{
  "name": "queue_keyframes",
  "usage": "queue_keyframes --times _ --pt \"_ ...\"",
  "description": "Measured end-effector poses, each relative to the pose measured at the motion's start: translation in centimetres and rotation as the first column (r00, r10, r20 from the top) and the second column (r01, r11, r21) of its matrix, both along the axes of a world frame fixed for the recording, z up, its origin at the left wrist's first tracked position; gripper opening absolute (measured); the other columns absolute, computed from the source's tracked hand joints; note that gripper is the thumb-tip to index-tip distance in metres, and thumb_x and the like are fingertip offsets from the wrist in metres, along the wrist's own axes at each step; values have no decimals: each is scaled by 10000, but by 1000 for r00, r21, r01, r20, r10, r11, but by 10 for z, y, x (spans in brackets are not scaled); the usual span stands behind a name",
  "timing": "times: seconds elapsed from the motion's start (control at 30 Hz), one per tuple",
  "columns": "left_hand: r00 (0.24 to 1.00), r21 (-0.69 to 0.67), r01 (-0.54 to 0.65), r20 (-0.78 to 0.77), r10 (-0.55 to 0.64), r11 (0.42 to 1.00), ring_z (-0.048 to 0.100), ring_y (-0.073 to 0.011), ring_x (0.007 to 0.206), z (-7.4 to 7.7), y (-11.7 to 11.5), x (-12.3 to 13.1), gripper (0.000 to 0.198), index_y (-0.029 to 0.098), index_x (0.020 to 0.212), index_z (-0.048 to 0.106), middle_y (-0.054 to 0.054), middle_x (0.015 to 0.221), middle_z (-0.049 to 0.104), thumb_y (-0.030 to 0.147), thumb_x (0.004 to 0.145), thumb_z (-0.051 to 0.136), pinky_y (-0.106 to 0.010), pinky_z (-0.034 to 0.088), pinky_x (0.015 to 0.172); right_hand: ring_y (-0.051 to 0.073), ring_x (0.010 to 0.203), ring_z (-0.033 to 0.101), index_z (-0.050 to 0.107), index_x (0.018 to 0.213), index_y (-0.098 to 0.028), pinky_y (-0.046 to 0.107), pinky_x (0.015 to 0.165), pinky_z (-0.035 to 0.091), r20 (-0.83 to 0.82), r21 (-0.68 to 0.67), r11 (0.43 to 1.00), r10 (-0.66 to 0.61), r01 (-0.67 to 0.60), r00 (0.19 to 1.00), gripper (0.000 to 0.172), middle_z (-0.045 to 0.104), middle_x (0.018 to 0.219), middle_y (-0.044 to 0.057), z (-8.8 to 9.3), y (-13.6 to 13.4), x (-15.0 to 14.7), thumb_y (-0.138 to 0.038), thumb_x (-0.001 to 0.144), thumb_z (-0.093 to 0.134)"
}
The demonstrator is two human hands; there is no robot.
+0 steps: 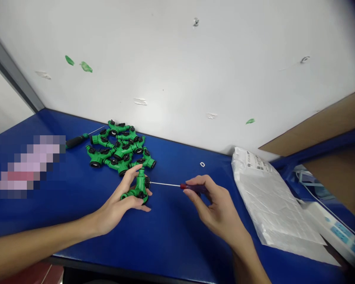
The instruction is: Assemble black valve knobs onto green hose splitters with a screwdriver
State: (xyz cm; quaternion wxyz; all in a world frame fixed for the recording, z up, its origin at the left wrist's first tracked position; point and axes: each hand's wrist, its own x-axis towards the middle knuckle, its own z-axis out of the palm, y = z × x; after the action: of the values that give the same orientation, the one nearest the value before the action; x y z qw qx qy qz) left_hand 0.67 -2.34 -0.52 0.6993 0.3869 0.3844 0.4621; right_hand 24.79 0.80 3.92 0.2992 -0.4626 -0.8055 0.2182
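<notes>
The left hand (115, 209) grips a green plastic hose fitting (139, 187), its fingers wrapped around the branching body and its thumb on the near side. The fitting stands on the blue tabletop (171, 236), its lower arms resting close to the palm and a black collar turned toward the right. The right hand (215, 209) pinches a screwdriver (192, 188) between thumb and fingers, a light grip on the glossy dark red handle. Its thin silver shaft runs straight left, and the tip meets the black collar.

Behind the left hand lies a heap of matching fittings (118, 148), smooth green moulded bodies with black ribbed ends, tangled together and touching. Just left of the heap rests a second screwdriver (76, 141) with a black and green handle, its slim shaft pointing toward the fittings. A small white ring (202, 164) sits alone on the blue surface above the right hand. Further right lies a flat, crinkled white plastic bag (269, 201) with a printed label. A white wall (177, 67) rises behind the tabletop, dotted with green and white scraps. A pixelated patch (26, 165) hides something at the left.
</notes>
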Motion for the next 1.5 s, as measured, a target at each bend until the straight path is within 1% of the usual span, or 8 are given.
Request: queue_keyframes --times 0.1,0.23,0.4,0.57,0.67,0.87,1.0,1.5 --pt "1000 9 3 -8 -3 1000 527 -277 1120 0 0 0 700 447 1392 345 -33 1408 321 143 807 579 -535 576 855 121 484 521 580 848 -197 243 498 414 59 50 999 -15 12 998 207 556 573 -28 1 0 -1 -347 967 500" --pt "1000 2 -13 1 13 1000 531 -284 1109 -1 -1 -1 683 440 1387 353 -40 1392 326 149 809 571 -546 584 836 130 596 576 489 1107 -200 250 570 472 31 -26 1000 16 -16 999 174 632 786 8 3 -1 0 -301 965 487" --pt "1000 14 16 -1 -16 1000 527 -279 1115 0 -2 0 686 457 1383 357 -28 1402 317 137 815 573 -535 586 840 132 570 602 581 909 -202 240 546 465 -56 25 999 -41 43 998 124 658 706 7 -1 -1 -1 -313 948 543" --pt "1000 -2 19 9 -19 1000 527 -279 1110 1 -2 0 686 449 1381 363 -32 1404 315 134 808 569 -531 586 834 149 639 633 473 1129 -211 252 568 490 1 -60 998 -2 2 1000 183 671 814 19 -1 -3 -1 -297 968 491" --pt "1000 -14 7 10 -7 1000 533 -276 1100 0 -1 0 673 445 1383 362 -35 1404 312 143 815 562 -545 584 834 168 749 666 537 1015 -213 258 627 509 -49 -37 999 10 -12 999 119 689 887 41 -2 -1 1 -305 943 559" --pt "1000 -13 -13 12 13 1000 533 -277 1098 -1 1 -1 666 435 1381 359 -38 1398 310 152 816 569 -561 582 844 122 519 527 610 808 -190 254 526 407 84 92 996 -14 6 996 231 587 611 -14 0 2 -2 -329 967 516" --pt "1000 -20 -6 9 6 1000 533 -274 1092 -1 1 -1 667 428 1391 345 -43 1388 320 149 823 558 -559 584 842 128 601 564 524 1058 -201 247 566 452 88 -50 998 42 -37 995 136 629 772 2 4 -1 -1 -298 969 492" --pt "999 9 39 -3 -39 999 523 -278 1098 -4 -1 0 701 437 1395 334 -43 1382 329 133 808 564 -530 601 808 149 713 646 572 992 -216 236 591 461 30 -34 998 57 -56 998 95 690 848 20 2 3 6 -298 949 558"
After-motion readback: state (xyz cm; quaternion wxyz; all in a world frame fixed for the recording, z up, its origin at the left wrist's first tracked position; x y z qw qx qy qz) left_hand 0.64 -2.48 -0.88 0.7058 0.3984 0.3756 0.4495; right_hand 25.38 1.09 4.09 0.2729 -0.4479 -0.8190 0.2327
